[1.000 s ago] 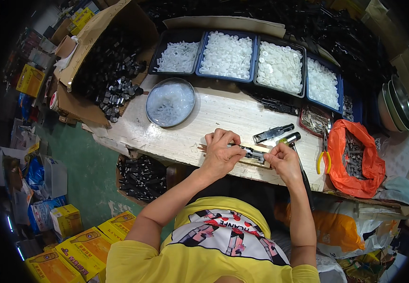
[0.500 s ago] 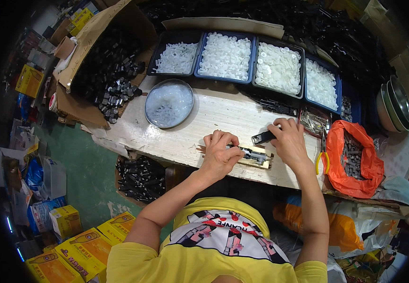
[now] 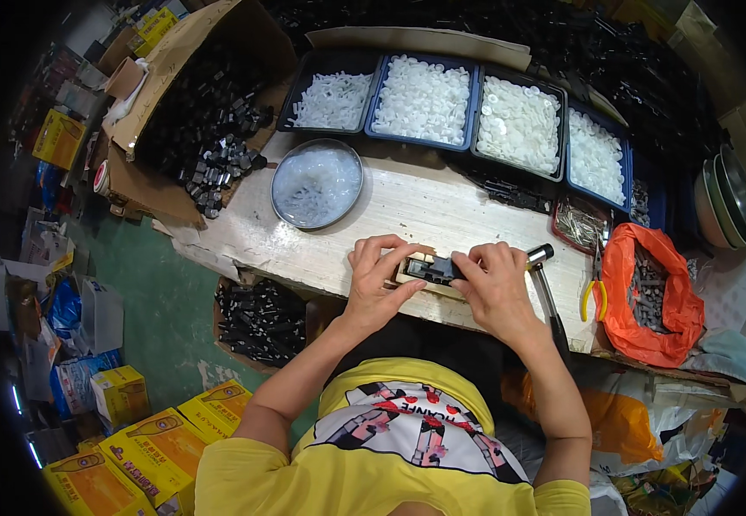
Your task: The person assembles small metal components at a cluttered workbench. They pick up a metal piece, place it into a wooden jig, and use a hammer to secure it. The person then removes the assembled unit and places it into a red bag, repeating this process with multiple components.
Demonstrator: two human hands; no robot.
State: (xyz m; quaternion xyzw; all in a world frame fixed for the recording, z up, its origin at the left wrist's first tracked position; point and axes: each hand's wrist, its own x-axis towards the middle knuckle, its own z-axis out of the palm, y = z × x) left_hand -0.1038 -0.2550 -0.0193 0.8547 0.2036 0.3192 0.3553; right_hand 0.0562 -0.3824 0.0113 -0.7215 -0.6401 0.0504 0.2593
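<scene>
A small black plastic assembly [image 3: 433, 268] lies in a cream-coloured block-like fixture [image 3: 405, 273] near the table's front edge. My left hand [image 3: 378, 282] grips its left end, thumb in front and fingers behind. On the right end, the fingers of my right hand [image 3: 495, 282] are closed around a black cover-like piece, which sits on the assembly; my fingers partly hide it. Beside my right hand rests a hammer [image 3: 550, 301] with a shiny cylindrical head and a black handle.
Trays of small white plastic parts [image 3: 420, 99] line the back. A round dish [image 3: 317, 185] stands left, near a cardboard box [image 3: 153, 107] of black parts. Rightward are yellow-handled pliers [image 3: 595, 297], an orange bag [image 3: 681, 331] of grey pieces and stacked bowls [image 3: 717, 206].
My right hand has brought the black piece left and down onto the assembly. My left hand has shifted to the assembly's left end. The hammer now shows beside my right hand.
</scene>
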